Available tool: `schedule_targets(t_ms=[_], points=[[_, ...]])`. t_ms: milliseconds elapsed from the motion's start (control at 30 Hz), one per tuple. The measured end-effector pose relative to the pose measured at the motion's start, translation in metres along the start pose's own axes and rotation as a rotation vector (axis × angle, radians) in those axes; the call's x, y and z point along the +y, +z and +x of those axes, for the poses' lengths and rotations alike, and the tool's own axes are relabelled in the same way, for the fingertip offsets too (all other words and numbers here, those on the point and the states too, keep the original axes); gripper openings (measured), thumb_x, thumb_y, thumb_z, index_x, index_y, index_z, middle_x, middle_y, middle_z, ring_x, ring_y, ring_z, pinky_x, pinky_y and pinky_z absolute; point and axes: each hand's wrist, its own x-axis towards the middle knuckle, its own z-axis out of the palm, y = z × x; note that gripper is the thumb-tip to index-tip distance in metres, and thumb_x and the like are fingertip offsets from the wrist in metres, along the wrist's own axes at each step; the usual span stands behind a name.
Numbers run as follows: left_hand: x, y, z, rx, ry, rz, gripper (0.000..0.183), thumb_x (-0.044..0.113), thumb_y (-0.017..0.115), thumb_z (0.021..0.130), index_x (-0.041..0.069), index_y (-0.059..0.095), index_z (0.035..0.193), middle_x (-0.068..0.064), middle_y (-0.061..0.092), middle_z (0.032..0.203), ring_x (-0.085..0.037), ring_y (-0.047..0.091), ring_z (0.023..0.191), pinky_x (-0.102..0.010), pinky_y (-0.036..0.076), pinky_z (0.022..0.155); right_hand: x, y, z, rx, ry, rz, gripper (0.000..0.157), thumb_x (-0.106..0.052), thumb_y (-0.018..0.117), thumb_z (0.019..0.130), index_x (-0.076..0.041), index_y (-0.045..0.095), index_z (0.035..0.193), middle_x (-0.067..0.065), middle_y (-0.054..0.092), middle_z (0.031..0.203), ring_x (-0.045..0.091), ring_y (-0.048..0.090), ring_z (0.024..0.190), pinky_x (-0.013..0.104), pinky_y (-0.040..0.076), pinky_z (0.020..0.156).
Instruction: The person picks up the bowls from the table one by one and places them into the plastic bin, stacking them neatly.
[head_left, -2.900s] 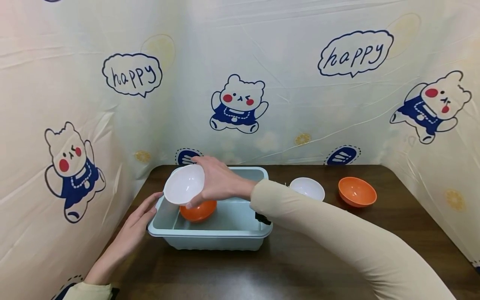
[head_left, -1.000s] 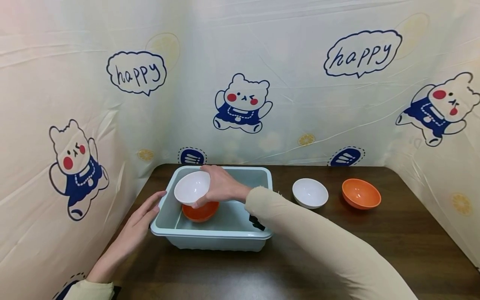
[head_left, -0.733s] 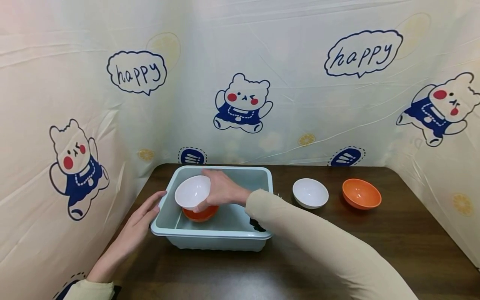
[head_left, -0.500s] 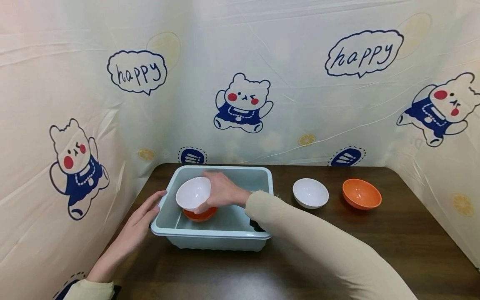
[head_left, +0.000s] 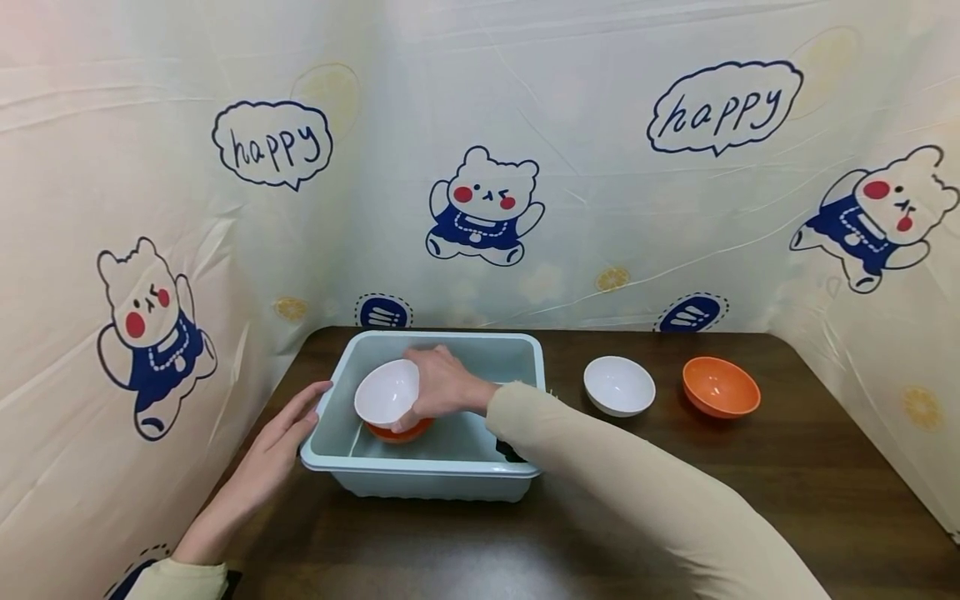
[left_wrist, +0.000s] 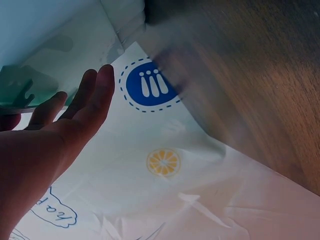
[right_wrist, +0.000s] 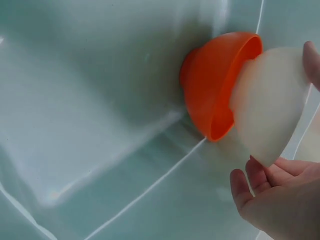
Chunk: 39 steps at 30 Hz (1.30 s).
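My right hand (head_left: 444, 382) grips a white bowl (head_left: 386, 395) by its rim, inside a pale blue-green plastic basin (head_left: 435, 468). Beneath it an orange bowl (head_left: 401, 434) stands in the basin, partly hidden in the head view. From the right wrist, the base of the white bowl (right_wrist: 270, 100) reaches into the mouth of the orange bowl (right_wrist: 210, 85); whether they touch I cannot tell. My left hand (head_left: 272, 450) lies at the basin's left side with its fingers extended, also visible in the left wrist view, where the left hand (left_wrist: 65, 120) is beside the basin wall.
On the brown wooden table (head_left: 645, 492), right of the basin, sit a second white bowl (head_left: 619, 387) and a second orange bowl (head_left: 721, 388). A patterned cloth (head_left: 570, 208) hangs behind and along both sides.
My right hand has lowered the white bowl into the basin, down to the orange bowl, and slightly right. The left hand has stayed at the basin's side.
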Motion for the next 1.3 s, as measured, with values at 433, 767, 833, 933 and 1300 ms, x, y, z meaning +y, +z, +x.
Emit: schedule_targets(t_ms=[433, 767, 833, 933, 1300], points=[[0.0, 0.0, 0.001, 0.001, 0.003, -0.001, 0.05, 0.023, 0.035, 0.117, 0.003, 0.031, 0.163, -0.026, 0.034, 0.164, -0.044, 0.037, 0.144, -0.007, 0.035, 0.092, 0.004, 0.003, 0.004, -0.063, -0.005, -0.023, 0.097, -0.039, 0.096, 0.075, -0.005, 0.049, 0.153, 0.009, 0.063, 0.138, 0.023, 0.046, 0.121, 0.032, 0.043, 0.101], [-0.001, 0.0, 0.001, -0.001, -0.001, 0.0, 0.05, 0.022, 0.035, 0.117, 0.002, 0.031, 0.163, -0.027, 0.034, 0.164, -0.045, 0.036, 0.146, -0.007, 0.034, 0.092, 0.007, 0.007, 0.009, -0.088, -0.032, -0.039, 0.082, -0.041, 0.094, 0.078, -0.007, 0.056, 0.142, 0.006, 0.066, 0.13, 0.021, 0.047, 0.116, 0.031, 0.042, 0.097], [-0.001, 0.0, 0.0, -0.001, -0.004, 0.001, 0.05, 0.022, 0.034, 0.117, 0.002, 0.03, 0.163, -0.027, 0.033, 0.164, -0.045, 0.036, 0.146, -0.007, 0.034, 0.092, 0.006, 0.007, 0.009, -0.095, -0.037, -0.05, 0.082, -0.042, 0.094, 0.078, -0.008, 0.056, 0.142, 0.005, 0.066, 0.129, 0.02, 0.047, 0.115, 0.03, 0.042, 0.097], [-0.001, 0.0, 0.0, 0.0, -0.011, 0.004, 0.05, 0.022, 0.034, 0.117, 0.002, 0.03, 0.163, -0.027, 0.033, 0.164, -0.046, 0.035, 0.146, -0.007, 0.035, 0.092, 0.004, 0.008, 0.007, -0.104, -0.041, -0.071, 0.081, -0.043, 0.094, 0.078, -0.008, 0.057, 0.142, 0.004, 0.066, 0.13, 0.02, 0.046, 0.116, 0.029, 0.041, 0.097], [0.0, -0.001, 0.0, -0.003, -0.003, 0.005, 0.051, 0.023, 0.035, 0.117, 0.002, 0.03, 0.163, -0.027, 0.034, 0.164, -0.046, 0.036, 0.146, -0.008, 0.035, 0.093, 0.003, 0.011, 0.005, -0.117, 0.001, -0.079, 0.085, -0.045, 0.094, 0.079, -0.009, 0.053, 0.144, 0.005, 0.064, 0.134, 0.022, 0.042, 0.122, 0.032, 0.04, 0.101]])
